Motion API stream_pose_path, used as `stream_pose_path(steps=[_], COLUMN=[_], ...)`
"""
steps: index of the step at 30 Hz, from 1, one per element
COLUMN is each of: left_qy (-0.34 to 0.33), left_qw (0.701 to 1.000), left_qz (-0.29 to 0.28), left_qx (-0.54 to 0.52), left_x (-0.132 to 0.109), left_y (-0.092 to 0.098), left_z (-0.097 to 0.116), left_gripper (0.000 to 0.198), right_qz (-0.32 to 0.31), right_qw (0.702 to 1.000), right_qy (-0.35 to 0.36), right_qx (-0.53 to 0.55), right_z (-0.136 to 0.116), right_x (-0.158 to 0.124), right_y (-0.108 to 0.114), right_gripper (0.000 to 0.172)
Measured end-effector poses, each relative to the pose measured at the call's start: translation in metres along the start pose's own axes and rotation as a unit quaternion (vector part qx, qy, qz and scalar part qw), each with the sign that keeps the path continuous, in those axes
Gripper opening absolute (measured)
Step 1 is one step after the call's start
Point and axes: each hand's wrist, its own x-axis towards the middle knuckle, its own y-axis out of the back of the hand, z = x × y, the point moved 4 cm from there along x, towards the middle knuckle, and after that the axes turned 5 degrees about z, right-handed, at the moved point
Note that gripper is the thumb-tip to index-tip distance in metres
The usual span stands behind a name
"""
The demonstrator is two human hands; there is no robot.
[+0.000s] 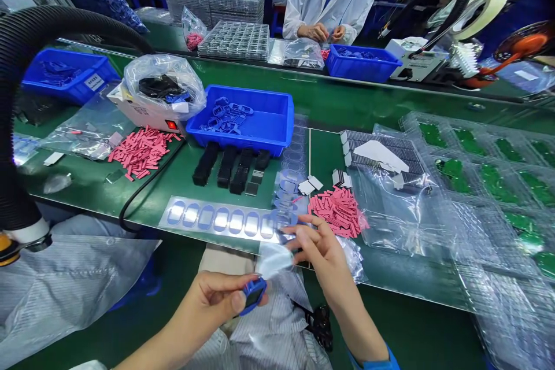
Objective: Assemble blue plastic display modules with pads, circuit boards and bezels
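Observation:
My left hand [221,298] pinches a small blue plastic housing [254,295] with a dark window, just past the table's front edge. From the right, my right hand [318,245] holds a clear, whitish film piece [275,261] between thumb and fingers; it is blurred and hangs just above the housing. Beyond the hands a strip of oval screen films [222,221] lies along the table edge. More oval films [289,185] are stacked near my right fingertips. A heap of pink strips [336,211] sits beside my right hand.
A blue bin [271,118] holds blue frames, with black stacked parts [223,166] before it. Another pink strip pile [143,150] lies left. Clear trays with green circuit boards [494,182] fill the right. A black hose [13,127] arches at left. A co-worker [329,6] sits opposite.

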Motion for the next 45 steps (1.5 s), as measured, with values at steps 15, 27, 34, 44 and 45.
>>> stream_pose_path(steps=[15, 27, 34, 44, 45], left_qy=[-0.059, -0.108, -0.090, -0.071, -0.069], left_qw=[0.995, 0.987, 0.971, 0.979, 0.981], left_qz=[-0.023, 0.006, 0.068, 0.083, 0.080], left_qx=[-0.076, -0.119, -0.211, -0.172, -0.163], left_x=[0.046, 0.035, 0.065, 0.085, 0.087], left_y=[-0.041, -0.017, -0.032, -0.038, -0.039], left_z=[0.015, 0.017, 0.016, 0.020, 0.020], left_gripper=[0.027, 0.023, 0.025, 0.035, 0.036], right_qz=[0.244, 0.186, 0.101, 0.101, 0.098], right_qw=[0.937, 0.968, 0.993, 0.721, 0.709], right_qy=[-0.050, -0.005, 0.049, 0.448, 0.453], right_qx=[0.244, 0.167, 0.035, -0.519, -0.532], right_z=[-0.015, -0.009, -0.002, -0.038, -0.039], right_x=[0.037, 0.009, -0.010, -0.009, -0.007], right_y=[0.035, 0.011, -0.002, -0.003, -0.004], right_gripper=[0.053, 0.031, 0.026, 0.020, 0.019])
